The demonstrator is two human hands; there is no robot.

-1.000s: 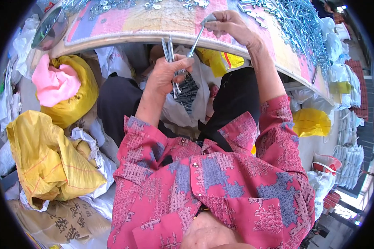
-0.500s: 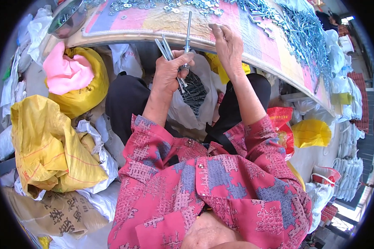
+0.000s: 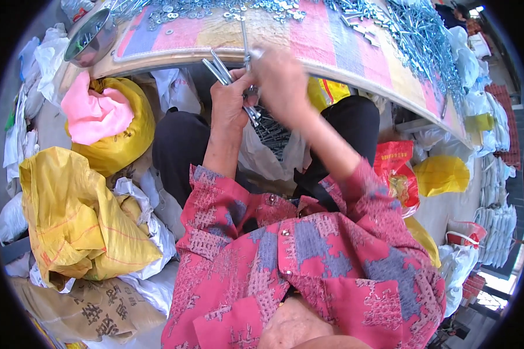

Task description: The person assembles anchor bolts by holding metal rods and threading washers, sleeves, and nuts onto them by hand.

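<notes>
My left hand (image 3: 229, 103) is closed around several long metal bolts (image 3: 217, 71), which slant up and away past its fingers. One more bolt (image 3: 244, 36) stands upright from the same grip, with small metal fittings around its shaft. My right hand (image 3: 282, 84), smeared by motion, is beside this upright bolt with its fingers around the shaft's height; whether they pinch anything is not clear. Below both hands, a white bag (image 3: 261, 158) holding dark metal bolts (image 3: 272, 129) lies between my knees.
The table (image 3: 308, 35), under a striped cloth, bears loose washers (image 3: 204, 8) and a heap of bolts (image 3: 428, 43). A metal bowl (image 3: 93, 43) stands at its left. Yellow sacks (image 3: 81, 215) lie left; a red bag (image 3: 397, 174) is at the right.
My right hand has come left and down from over the table edge to the upright bolt. My left hand and its bolts have shifted slightly left.
</notes>
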